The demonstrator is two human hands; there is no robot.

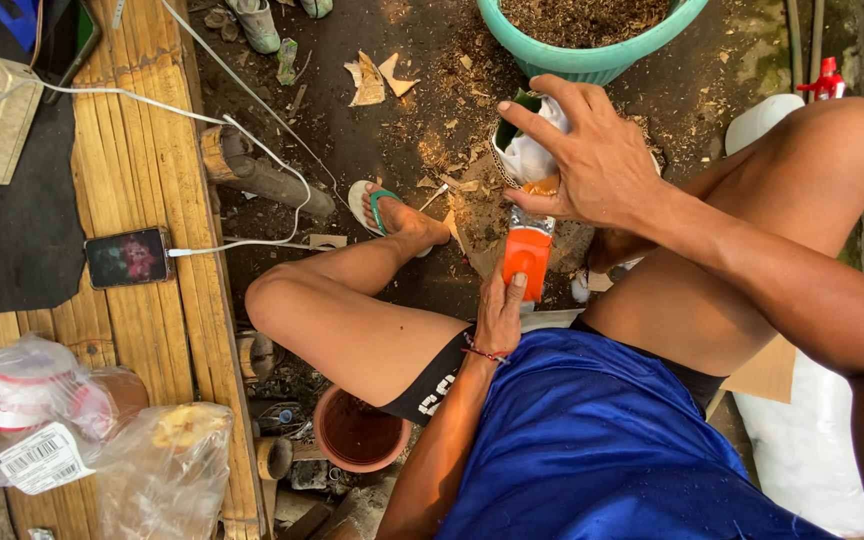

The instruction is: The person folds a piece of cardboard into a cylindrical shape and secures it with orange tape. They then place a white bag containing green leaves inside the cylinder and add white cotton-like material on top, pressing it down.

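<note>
The person is sitting low over the dirt floor (422,130), knees spread, working on an orange-and-white plastic pouch (527,215) held upright between the legs. The left hand (500,315) is gripping the pouch from below, fingers closed around its orange lower end, thumb lying up the front face. The right hand (592,160) is coming in from above and from the right, fingers spread and curled over the pouch's white, crumpled open top, where something dark green is showing at the mouth; whether that grip is pinching the rim or only resting on it I cannot tell.

The pouch's long axis is running straight away from the person's body, from the left hand at the near end toward the right hand at the far end. Beyond the far end, just past the right hand, a turquoise plastic basin (592,50) filled with brown crumbly soil is sitting on the floor. So the mouth of the pouch is pointing toward the basin, and the right hand is the nearer of the two to it.

A terracotta clay pot (357,432) is standing on the floor under the left knee, well apart from both hands. To the left, a smartphone (127,257) on its white charging cable (252,150) is lying on the bamboo-slat tabletop (157,150).
</note>
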